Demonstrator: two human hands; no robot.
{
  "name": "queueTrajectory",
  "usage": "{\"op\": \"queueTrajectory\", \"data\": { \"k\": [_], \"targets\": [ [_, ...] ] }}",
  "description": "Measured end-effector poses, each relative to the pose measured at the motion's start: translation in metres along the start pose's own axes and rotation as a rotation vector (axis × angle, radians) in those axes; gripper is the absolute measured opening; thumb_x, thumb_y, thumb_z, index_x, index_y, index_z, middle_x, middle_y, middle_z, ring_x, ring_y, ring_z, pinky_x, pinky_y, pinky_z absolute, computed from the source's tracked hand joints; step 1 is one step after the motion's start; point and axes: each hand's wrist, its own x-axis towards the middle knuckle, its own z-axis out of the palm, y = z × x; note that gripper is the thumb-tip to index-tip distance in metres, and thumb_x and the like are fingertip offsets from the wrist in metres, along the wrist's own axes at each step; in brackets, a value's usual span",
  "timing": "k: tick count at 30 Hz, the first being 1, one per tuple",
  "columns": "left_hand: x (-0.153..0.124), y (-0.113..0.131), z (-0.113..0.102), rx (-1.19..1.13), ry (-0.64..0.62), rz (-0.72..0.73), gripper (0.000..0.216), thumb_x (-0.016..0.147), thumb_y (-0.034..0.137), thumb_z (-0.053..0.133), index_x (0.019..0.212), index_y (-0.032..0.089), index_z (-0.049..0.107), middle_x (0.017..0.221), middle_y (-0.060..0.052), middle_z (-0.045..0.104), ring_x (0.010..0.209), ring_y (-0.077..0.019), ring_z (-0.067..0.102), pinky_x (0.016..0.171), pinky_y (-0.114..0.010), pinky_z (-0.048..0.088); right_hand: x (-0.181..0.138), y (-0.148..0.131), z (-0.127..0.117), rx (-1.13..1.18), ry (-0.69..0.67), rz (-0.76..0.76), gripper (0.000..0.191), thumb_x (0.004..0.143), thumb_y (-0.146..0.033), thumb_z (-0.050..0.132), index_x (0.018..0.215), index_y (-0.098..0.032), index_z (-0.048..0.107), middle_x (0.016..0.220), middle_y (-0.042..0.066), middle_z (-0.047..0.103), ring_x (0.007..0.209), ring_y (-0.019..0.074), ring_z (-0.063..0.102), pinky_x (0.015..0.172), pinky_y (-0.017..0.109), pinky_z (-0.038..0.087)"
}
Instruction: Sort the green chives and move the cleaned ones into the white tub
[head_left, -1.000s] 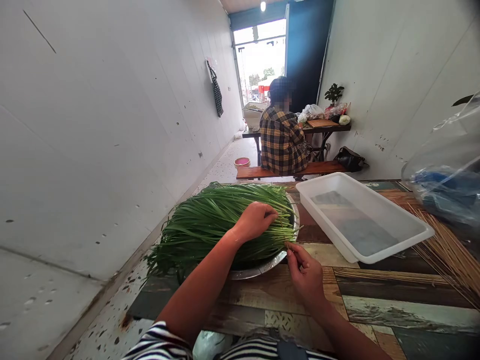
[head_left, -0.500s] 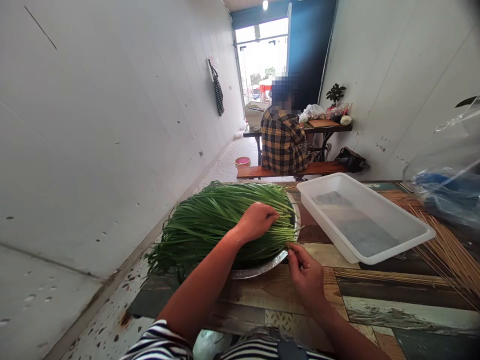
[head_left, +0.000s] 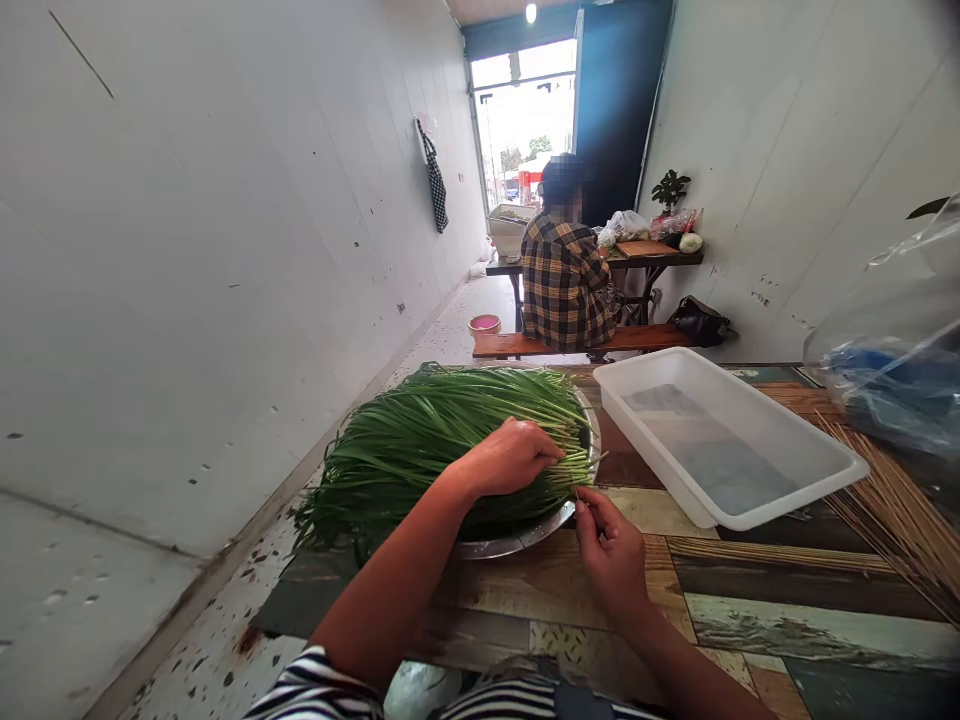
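A large heap of green garlic chives (head_left: 420, 430) lies in a round metal basin (head_left: 517, 543), with the pale stem ends pointing right. My left hand (head_left: 510, 455) rests over the chives, its fingers pinched at the stem ends. Just outside the basin's near right rim, my right hand (head_left: 613, 550) is closed, thumb against forefinger. Something thin and small shows at those fingertips, close to the lowest stems; I cannot make out what it is.
A white plastic tray (head_left: 694, 510) stands right of the basin on the wood-patterned table (head_left: 600, 600). Thin bamboo skewers (head_left: 892, 510) and a clear plastic bag (head_left: 892, 370) lie at far right. Beyond, a person in a plaid shirt (head_left: 566, 280) sits on a bench (head_left: 502, 345) at another table.
My left hand has shifted slightly right and toward me, down along the stem ends. My right hand stays nearly in place.
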Motion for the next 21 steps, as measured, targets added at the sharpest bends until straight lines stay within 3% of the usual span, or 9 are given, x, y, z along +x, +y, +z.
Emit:
{"op": "queueTrajectory", "data": {
  "k": [5,10,13,17,21],
  "targets": [
    [0.002,-0.013,0.000,0.169,0.219,-0.099,0.022,0.083,0.022,0.050,0.084,0.020,0.072,0.082,-0.006,0.066,0.083,-0.0171,0.056,0.082,-0.029,0.041,0.000,0.001,0.001,0.033,-0.003,0.018,0.023,0.086,-0.029,0.048,0.096,-0.015,0.064,0.084,0.008,0.071,0.075,0.0191,0.067,0.065,0.027,0.054],
    [0.014,-0.020,0.009,0.230,0.104,-0.075,0.016,0.078,0.027,0.059,0.083,0.021,0.073,0.078,-0.006,0.063,0.079,-0.0174,0.053,0.077,-0.030,0.040,-0.002,0.002,0.002,0.028,-0.010,0.027,0.022,0.085,-0.029,0.048,0.093,-0.015,0.064,0.073,0.006,0.070,0.072,0.0195,0.067,0.060,0.026,0.053],
    [0.019,-0.020,0.010,0.207,0.087,-0.073,0.016,0.076,0.030,0.062,0.082,0.021,0.073,0.075,-0.006,0.062,0.078,-0.0175,0.053,0.075,-0.029,0.040,-0.003,0.002,0.002,0.030,-0.006,0.037,0.022,0.085,-0.029,0.048,0.094,-0.015,0.063,0.078,0.007,0.071,0.070,0.0189,0.067,0.058,0.025,0.053],
    [0.020,-0.016,0.008,0.139,0.135,-0.076,0.015,0.078,0.027,0.059,0.075,0.020,0.072,0.076,-0.004,0.064,0.078,-0.0161,0.055,0.076,-0.027,0.040,-0.002,0.001,0.003,0.042,-0.004,0.049,0.023,0.085,-0.030,0.049,0.094,-0.015,0.063,0.084,0.010,0.071,0.069,0.0186,0.067,0.056,0.025,0.053],
    [0.017,-0.008,0.010,0.100,0.195,-0.160,0.017,0.081,0.018,0.052,0.083,0.016,0.069,0.081,-0.004,0.068,0.077,-0.0158,0.057,0.072,-0.026,0.041,-0.001,0.000,0.003,0.077,-0.022,0.056,0.023,0.086,-0.030,0.048,0.094,-0.014,0.063,0.085,0.010,0.071,0.072,0.0188,0.067,0.060,0.025,0.054]
  ]
}}
